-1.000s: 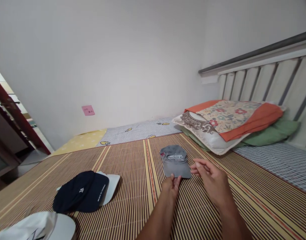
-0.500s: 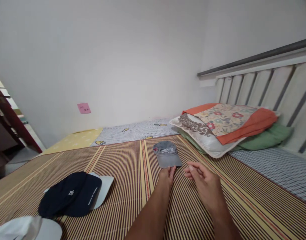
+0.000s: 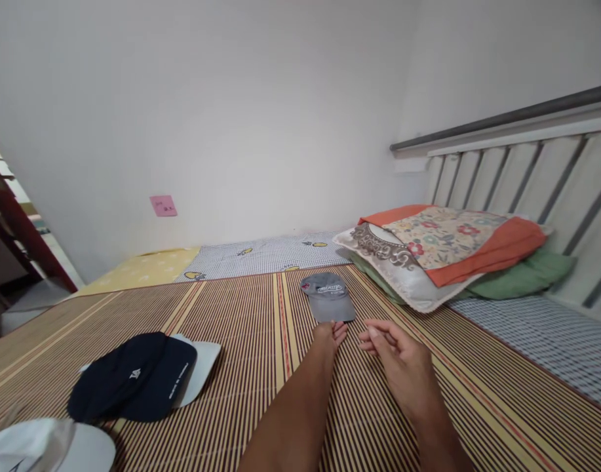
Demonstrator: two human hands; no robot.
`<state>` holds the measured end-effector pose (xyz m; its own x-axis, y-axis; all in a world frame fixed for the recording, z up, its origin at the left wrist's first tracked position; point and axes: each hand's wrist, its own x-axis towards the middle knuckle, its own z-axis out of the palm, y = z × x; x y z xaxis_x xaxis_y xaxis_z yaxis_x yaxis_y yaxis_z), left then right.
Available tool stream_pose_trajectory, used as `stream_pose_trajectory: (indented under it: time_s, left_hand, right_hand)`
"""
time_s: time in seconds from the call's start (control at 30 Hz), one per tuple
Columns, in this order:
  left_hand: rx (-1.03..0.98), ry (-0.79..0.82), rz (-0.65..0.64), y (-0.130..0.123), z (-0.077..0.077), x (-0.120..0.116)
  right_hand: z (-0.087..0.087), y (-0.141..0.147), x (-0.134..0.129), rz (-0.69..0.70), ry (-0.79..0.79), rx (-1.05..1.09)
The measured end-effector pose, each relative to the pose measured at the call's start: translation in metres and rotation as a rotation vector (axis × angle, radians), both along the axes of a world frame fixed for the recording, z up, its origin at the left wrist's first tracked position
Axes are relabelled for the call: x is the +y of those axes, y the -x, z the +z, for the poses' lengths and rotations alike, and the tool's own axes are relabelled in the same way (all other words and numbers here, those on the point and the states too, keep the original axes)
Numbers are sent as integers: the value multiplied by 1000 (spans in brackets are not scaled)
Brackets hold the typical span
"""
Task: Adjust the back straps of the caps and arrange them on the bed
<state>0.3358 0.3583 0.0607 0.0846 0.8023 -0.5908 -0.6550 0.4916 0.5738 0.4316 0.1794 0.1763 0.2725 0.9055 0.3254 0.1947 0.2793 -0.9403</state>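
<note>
A grey baseball cap (image 3: pixel 328 298) with white lettering lies on the striped mat, its brim towards me. My left hand (image 3: pixel 331 333) is just at the near edge of that brim, fingers loosely apart and holding nothing; whether a fingertip still touches the brim I cannot tell. Right of it, my right hand (image 3: pixel 401 354) hovers over the mat with loosely bent fingers and nothing in them. On the left lies a dark navy cap (image 3: pixel 133 377) on top of a pale cap (image 3: pixel 200 370). A white cap (image 3: pixel 49 446) is cut off by the lower left corner.
The striped mat (image 3: pixel 241 367) covers most of the bed. Cushions with an orange-edged floral cover (image 3: pixel 452 239) and a green cloth (image 3: pixel 521 272) lie at the right, beside a slatted headboard (image 3: pixel 516 174) and grey rail (image 3: pixel 501 118). A pink note (image 3: pixel 163 206) is on the wall.
My left hand has drawn slightly back from the grey cap's brim, its fingers loosening. The right hand has hardly moved. The view has shifted a little.
</note>
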Motion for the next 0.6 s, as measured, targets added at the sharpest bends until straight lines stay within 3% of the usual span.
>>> stream_pose_trajectory:
  time_s: [0.37,0.6]
  left_hand:
    - [-55,-70,-56,12,-8,2]
    - [-142,-283,1,22,-18,-26]
  right_hand:
    - [-2,-1,0,1,10,-40]
    - [-6,2,4,9,0,-28]
